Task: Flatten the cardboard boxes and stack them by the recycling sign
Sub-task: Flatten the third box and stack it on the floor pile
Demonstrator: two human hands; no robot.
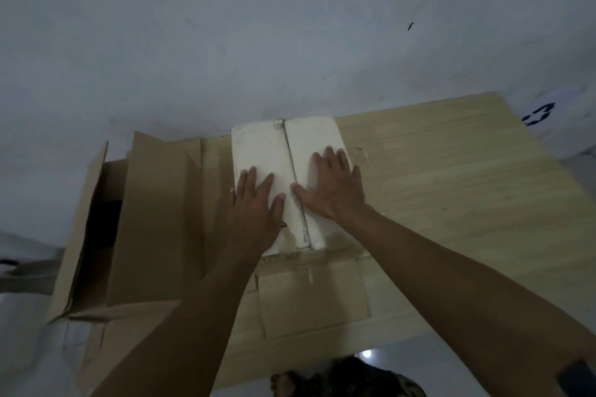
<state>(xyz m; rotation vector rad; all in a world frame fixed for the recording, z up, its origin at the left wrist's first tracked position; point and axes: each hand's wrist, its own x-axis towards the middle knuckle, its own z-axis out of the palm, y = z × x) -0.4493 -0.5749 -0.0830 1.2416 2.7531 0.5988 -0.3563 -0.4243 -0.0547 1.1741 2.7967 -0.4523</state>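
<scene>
Pressing down from above, both hands lay flat on a white rectangular cardboard box (283, 177) that rested on a pale wood-grain tabletop (451, 171). In the head view, the only one given, the left hand (254, 203) had its fingers spread on the box's left top flap, with the thumb beside the central seam. The right hand (332, 184) was likewise spread, palm down, on the right flap, its thumb touching the seam from the other side. Neither hand pinched anything; both simply bore on the closed flaps. The white box stood near the far edge of the tabletop, close to the grey-white wall (258, 26), and it looked closed and not collapsed.

Just left of the white box stood a large brown corrugated cardboard box (151, 219), open, with its flaps raised and a dark interior showing at its left side. Just in front of the white box, nearer the person, a flat pale sheet of cardboard (309, 296) lay on the tabletop. Well to the right of the white box, on the wall past the tabletop's far corner, a dark blue printed mark (538, 114) showed, too blurred to read. A bare foot (283, 383) was visible on the floor below the tabletop's near edge.
</scene>
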